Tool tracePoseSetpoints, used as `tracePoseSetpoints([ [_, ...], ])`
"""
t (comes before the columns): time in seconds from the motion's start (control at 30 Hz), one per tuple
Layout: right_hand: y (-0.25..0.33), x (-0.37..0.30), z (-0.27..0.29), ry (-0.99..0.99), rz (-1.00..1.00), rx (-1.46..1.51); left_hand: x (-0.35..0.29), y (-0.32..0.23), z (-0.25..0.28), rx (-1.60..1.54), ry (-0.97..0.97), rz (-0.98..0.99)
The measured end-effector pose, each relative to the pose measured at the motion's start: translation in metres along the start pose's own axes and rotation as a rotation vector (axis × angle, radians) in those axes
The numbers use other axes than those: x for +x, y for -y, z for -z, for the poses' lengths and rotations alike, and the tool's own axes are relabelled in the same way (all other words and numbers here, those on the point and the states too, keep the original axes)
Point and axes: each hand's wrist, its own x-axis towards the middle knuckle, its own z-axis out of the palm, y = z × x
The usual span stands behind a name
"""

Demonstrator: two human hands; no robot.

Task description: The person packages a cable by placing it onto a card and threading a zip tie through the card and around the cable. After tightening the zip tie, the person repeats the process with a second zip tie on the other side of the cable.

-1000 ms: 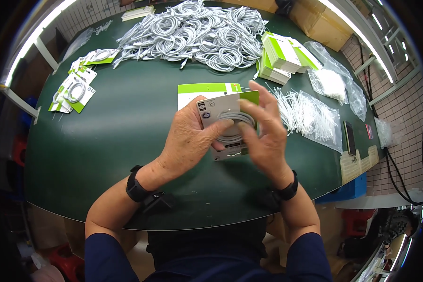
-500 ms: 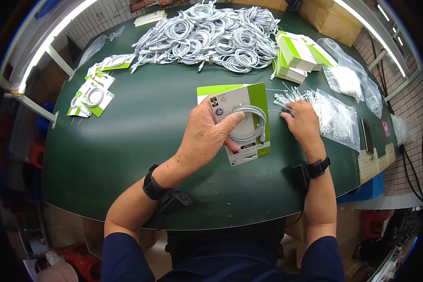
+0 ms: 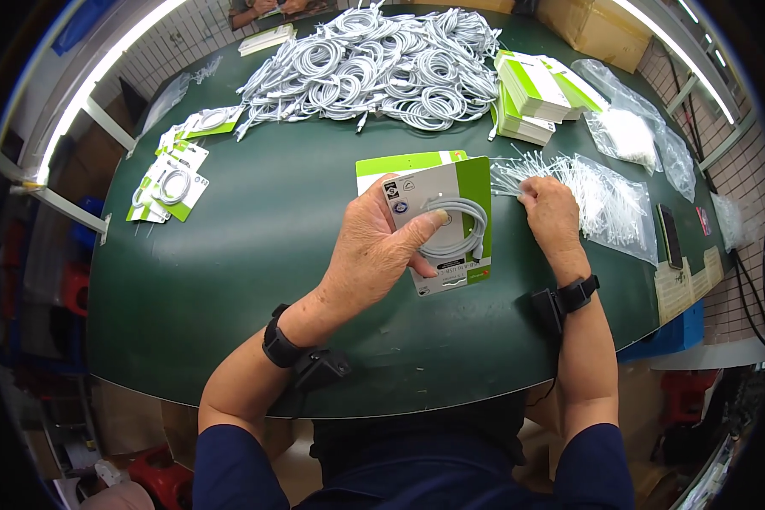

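Observation:
My left hand is closed around a green-and-white product card, thumb in front. A coiled light-grey charging cable lies against the card's face under that thumb. Behind it, another green-and-white card rests on the table. My right hand has its fingers pinched together at the left end of a loose heap of white cable ties, which spill from a clear bag. Tie ends poke out beside the fingertips; how many are gripped is hidden.
A big pile of coiled grey cables covers the far table. Stacked cards stand right of it, near another clear bag. Cards with cables lie at left. A phone sits at right. Another person's hands show at the top.
My right hand has shifted slightly, its fingers now drawn closer together at the ties. The left hand still holds the card and cable nearly in place. The view has moved a little.

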Motion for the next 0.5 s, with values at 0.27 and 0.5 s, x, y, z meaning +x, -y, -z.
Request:
tracePoseSetpoints([
  [0.27,0.005,-0.002,0.003,-0.274,0.19,-0.113,-0.004,-0.007,-0.002,-0.057,-0.033,-0.123],
  [0.5,0.014,0.001,0.008,-0.372,0.174,0.208,-0.01,-0.023,0.005,0.136,-0.137,-0.381],
])
